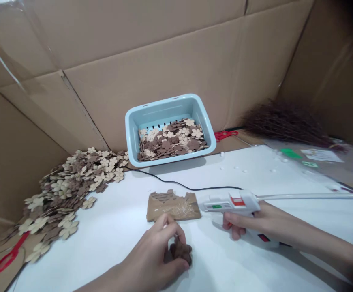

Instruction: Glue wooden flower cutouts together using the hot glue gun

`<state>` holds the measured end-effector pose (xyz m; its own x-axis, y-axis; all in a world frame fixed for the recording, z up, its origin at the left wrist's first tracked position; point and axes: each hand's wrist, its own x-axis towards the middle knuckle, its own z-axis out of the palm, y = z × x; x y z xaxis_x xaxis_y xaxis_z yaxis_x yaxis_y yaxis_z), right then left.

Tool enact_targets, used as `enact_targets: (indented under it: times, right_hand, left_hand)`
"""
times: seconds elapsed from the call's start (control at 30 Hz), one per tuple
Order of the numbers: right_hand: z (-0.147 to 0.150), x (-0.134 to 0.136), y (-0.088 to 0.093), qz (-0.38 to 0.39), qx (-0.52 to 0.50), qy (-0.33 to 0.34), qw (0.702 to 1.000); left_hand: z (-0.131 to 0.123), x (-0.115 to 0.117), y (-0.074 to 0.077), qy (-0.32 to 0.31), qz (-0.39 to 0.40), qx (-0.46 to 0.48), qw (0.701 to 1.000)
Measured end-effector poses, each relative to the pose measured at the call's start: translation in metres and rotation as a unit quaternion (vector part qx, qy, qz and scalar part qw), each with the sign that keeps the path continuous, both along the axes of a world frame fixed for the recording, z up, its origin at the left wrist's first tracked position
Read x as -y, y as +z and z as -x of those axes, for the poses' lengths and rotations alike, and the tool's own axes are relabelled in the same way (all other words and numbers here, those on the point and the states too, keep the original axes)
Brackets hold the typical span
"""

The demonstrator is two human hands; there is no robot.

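My left hand [161, 249] is closed in a pinch on a small brown flower piece [182, 250] that rests on the white table [121, 227]. My right hand [249, 225] grips a white glue gun [229, 202], its nozzle pointing left toward a torn scrap of cardboard [173, 206] smeared with dried glue. The scrap lies just beyond my left hand. A clear glue stick [313, 196] sticks out of the gun's back to the right.
A light blue basket [133, 134] of brown and cream flower pieces stands at the back. A big pile of the same flowers [69, 186] lies at the left. Red scissors [9, 255] lie at the lower left, a bundle of twigs [285, 121] at the right. Cardboard walls surround the table.
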<state>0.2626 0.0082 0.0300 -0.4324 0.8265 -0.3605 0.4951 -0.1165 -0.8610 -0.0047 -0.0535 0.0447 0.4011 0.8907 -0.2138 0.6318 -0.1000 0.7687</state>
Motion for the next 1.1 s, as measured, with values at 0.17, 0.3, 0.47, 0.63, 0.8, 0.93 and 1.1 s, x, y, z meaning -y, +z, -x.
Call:
enact_targets:
  times: [0.17,0.3,0.47,0.63,0.8,0.93,1.1]
  right_hand:
    - [0.001,-0.001,-0.001,-0.001,0.009,0.001,1.000]
    - [0.002,0.000,-0.001,-0.014,0.021,-0.001,1.000]
    - [0.000,-0.001,-0.006,-0.021,0.011,0.007,1.000]
    - [-0.002,-0.004,-0.011,-0.017,0.000,0.013,1.000]
    - [0.000,-0.005,-0.014,-0.018,-0.016,0.010,1.000]
    - [0.002,-0.006,-0.016,-0.005,-0.040,0.005,0.999]
    - [0.004,-0.005,-0.012,-0.014,-0.050,0.014,0.999]
  left_hand:
    - [0.001,0.003,-0.009,0.030,0.056,0.067,0.996]
    - [0.000,0.006,-0.016,0.104,0.137,0.170,0.970]
    - [-0.004,0.011,-0.015,0.165,0.235,0.262,0.921]
    - [-0.001,0.015,-0.016,0.193,0.265,0.257,0.909]
    - [-0.002,0.013,-0.016,0.214,0.248,0.277,0.903]
    - [0.009,-0.002,0.003,0.217,0.174,0.272,0.921]
    - [0.068,-0.038,0.044,0.232,-0.122,0.136,0.955]
